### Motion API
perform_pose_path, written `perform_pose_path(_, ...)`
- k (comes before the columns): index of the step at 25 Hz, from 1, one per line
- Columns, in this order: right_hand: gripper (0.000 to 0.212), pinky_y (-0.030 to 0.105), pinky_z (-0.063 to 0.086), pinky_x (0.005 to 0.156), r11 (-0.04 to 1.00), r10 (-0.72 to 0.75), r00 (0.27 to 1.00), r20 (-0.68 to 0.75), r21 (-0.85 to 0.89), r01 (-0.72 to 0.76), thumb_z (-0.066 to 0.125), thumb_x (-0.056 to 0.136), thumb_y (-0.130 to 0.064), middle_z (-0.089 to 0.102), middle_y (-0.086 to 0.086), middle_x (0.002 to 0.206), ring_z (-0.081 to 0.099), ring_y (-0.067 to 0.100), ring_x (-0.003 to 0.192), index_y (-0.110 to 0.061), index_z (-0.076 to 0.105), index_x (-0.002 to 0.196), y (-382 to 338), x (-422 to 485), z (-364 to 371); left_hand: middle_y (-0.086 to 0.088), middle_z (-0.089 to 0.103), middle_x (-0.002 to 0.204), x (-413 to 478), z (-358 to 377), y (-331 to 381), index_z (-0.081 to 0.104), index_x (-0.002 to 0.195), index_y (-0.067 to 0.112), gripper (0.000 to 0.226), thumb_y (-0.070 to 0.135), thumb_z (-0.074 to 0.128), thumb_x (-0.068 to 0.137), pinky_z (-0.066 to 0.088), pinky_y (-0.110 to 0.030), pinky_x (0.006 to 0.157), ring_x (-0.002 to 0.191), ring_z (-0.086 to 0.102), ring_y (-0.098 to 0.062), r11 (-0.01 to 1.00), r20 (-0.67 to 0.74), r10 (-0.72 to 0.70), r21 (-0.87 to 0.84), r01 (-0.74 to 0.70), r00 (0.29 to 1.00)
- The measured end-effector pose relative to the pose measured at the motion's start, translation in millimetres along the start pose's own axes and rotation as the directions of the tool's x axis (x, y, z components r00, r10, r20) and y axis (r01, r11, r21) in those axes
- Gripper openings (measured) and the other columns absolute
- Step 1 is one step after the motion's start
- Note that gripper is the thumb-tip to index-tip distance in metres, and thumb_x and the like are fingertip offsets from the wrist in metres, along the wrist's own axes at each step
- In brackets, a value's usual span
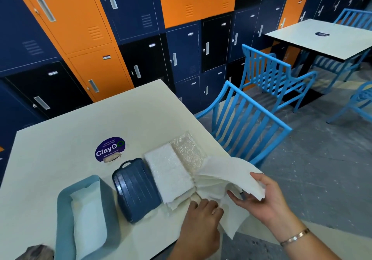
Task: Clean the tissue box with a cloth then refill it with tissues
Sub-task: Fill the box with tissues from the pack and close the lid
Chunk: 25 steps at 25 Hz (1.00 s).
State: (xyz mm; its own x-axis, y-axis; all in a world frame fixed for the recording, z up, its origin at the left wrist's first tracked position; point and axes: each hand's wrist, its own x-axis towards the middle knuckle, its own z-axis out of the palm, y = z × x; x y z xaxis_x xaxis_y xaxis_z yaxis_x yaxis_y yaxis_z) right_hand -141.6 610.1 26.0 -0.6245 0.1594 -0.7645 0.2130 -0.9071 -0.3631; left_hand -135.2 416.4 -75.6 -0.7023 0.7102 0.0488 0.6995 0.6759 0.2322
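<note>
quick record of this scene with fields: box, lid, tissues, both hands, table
box: light blue plastic tissue box base, open, white tissues inside, near left of the table
lid: dark blue ribbed suitcase-shaped lid, off, lying flat right of the base
packs: two plastic-wrapped tissue packs, side by side right of the lid
left hand: fingers curled on loose white tissue sheets
right hand: pinches a lifted sheet at the table's edge
table: cream table, round purple ClayGo sticker

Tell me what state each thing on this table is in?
box: open, partly filled
lid: off, lying beside the box
white pack: flat beside the lid
beige pack: flat beside the white pack
loose tissues: partly lifted
left hand: pinches loose tissues
right hand: holds loose tissues up
</note>
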Motion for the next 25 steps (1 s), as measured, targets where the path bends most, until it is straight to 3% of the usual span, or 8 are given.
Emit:
perform_pose_path(3,0.035,0.070,0.045,0.098,1.000,0.015,0.999,0.046,0.023,-0.016,0.061,0.087,-0.006,0.067,0.013,0.108,0.062,0.030,0.101,-0.016,0.059,0.120,-8.3,-1.3,3.6,0.001,0.058,0.120,4.0,8.1,-6.0,0.058,0.110,0.024,0.051,0.025,0.066,0.059,0.045,-0.040,0.073,0.100,0.058,-0.025,0.996,0.114,0.008,0.089,-0.018,0.993)
perform_pose_path(8,0.027,0.066,0.050,0.093,1.000,-0.011,0.993,0.119,0.008,0.010,0.060,0.088,-0.005,0.070,0.012,0.098,0.065,0.026,0.096,-0.013,0.061,0.114,-27.0,-8.2,6.3,-0.003,0.058,0.121,10.0,8.0,-7.9,0.054,0.125,0.027,0.083,0.025,0.086,0.048,0.049,-0.045,0.075,0.097,0.058,-0.026,0.983,0.232,-0.003,0.177,-0.040,0.973)
perform_pose_path(13,0.028,0.064,0.051,0.094,0.990,-0.109,0.975,0.192,-0.067,0.124,0.058,0.090,-0.005,0.076,0.014,0.088,0.076,0.031,0.074,-0.012,0.061,0.117,-45.9,-17.6,15.5,-0.001,0.063,0.104,14.9,8.2,0.8,0.061,0.103,0.025,0.036,0.025,0.072,0.068,0.043,-0.045,0.078,0.084,0.056,-0.028,0.980,0.059,0.007,0.199,-0.018,0.998)
perform_pose_path(17,0.033,0.065,0.050,0.097,0.977,-0.177,0.958,0.227,-0.079,0.199,0.058,0.090,-0.005,0.075,0.015,0.102,0.072,0.034,0.089,-0.013,0.062,0.122,-57.8,-22.3,19.7,-0.004,0.064,0.112,14.7,9.5,12.6,0.060,0.110,0.027,0.064,0.054,0.080,0.056,0.051,-0.052,0.074,0.091,0.063,-0.030,0.972,0.176,-0.080,0.231,0.038,0.981)
perform_pose_path(22,0.035,0.065,0.050,0.096,0.974,-0.189,0.957,0.220,-0.079,0.211,0.058,0.090,-0.005,0.075,0.013,0.095,0.077,0.029,0.070,-0.014,0.060,0.123,-61.7,-18.8,22.2,-0.008,0.065,0.111,22.0,17.8,23.8,0.062,0.103,0.022,0.080,0.029,0.089,0.028,0.053,-0.054,0.068,0.085,0.063,-0.035,0.952,0.246,-0.204,0.277,0.133,0.948)
perform_pose_path(25,0.033,0.064,0.051,0.095,0.974,-0.182,0.959,0.217,-0.093,0.206,0.057,0.090,-0.005,0.075,0.013,0.096,0.076,0.031,0.078,-0.014,0.061,0.121,-61.2,-19.0,22.1,-0.008,0.065,0.109,22.5,19.0,24.6,0.061,0.101,0.021,0.076,0.026,0.088,0.030,0.053,-0.055,0.069,0.085,0.064,-0.034,0.947,0.203,-0.208,0.287,0.145,0.957)
